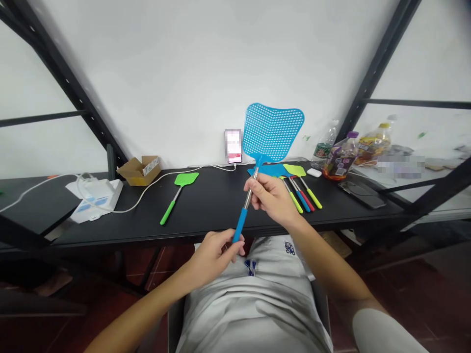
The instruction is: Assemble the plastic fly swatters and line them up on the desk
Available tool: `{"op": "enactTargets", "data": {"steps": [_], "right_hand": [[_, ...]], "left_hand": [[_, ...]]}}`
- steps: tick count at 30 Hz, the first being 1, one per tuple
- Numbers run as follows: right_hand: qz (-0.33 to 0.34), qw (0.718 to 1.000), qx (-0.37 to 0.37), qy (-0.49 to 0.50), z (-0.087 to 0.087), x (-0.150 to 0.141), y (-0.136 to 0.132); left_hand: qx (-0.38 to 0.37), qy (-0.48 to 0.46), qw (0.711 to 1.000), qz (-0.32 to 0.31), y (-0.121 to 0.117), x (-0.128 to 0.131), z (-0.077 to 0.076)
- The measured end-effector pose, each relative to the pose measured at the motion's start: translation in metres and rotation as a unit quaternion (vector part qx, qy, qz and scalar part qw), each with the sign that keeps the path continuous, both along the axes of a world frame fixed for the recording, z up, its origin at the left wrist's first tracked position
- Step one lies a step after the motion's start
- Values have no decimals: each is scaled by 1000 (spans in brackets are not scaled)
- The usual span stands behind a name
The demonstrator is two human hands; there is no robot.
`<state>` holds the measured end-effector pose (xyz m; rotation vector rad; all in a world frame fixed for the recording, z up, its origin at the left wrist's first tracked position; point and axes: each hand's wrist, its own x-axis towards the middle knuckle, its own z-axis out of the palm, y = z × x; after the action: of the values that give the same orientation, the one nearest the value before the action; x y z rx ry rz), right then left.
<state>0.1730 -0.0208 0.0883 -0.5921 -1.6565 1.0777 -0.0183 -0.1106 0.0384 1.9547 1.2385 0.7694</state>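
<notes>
Gripping the blue fly swatter [272,131], left hand [215,252] pinches its handle, right hand [272,196] its metal rod.

Both bare forearms reach forward from the lower edge of the view toward the bench [206,206], which serves as the landmark. The left hand [215,255] sits below the bench's front edge, over the lap, its fingers curled into a closed grip with the thumb pressed on top and the knuckles facing up. The right hand [274,198] is raised higher, in front of the bench's near edge, wrist bent, with fingertips and thumb pinched together and the palm turned leftward. The right forearm angles in from the lower right, the left from the lower left.
</notes>
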Motion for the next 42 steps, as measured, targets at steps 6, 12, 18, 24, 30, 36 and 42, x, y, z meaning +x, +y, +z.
{"op": "enactTargets", "data": {"steps": [6, 12, 18, 24, 30, 36, 42], "right_hand": [[-19, 1000, 15, -9, 5, 8, 1], [-114, 989, 35, 84, 14, 31, 10], [-150, 982, 40, 110, 26, 56, 14], [-101, 989, 25, 106, 21, 42, 11], [-83, 992, 28, 88, 18, 35, 11], [-77, 995, 25, 59, 18, 31, 6], [-2, 1000, 3, -5, 9, 9, 0]], "left_hand": [[-11, -40, 999, 30, 6, -5, 3], [-76, -88, 993, -20, 9, -8, 5], [-60, -96, 994, 3, 11, -7, 3], [-52, -98, 994, 10, 11, -7, 1], [-50, -129, 990, 4, 13, -11, -5], [-41, -146, 988, 3, 10, -10, -2], [-27, -143, 989, 7, 8, -10, 0]]}}
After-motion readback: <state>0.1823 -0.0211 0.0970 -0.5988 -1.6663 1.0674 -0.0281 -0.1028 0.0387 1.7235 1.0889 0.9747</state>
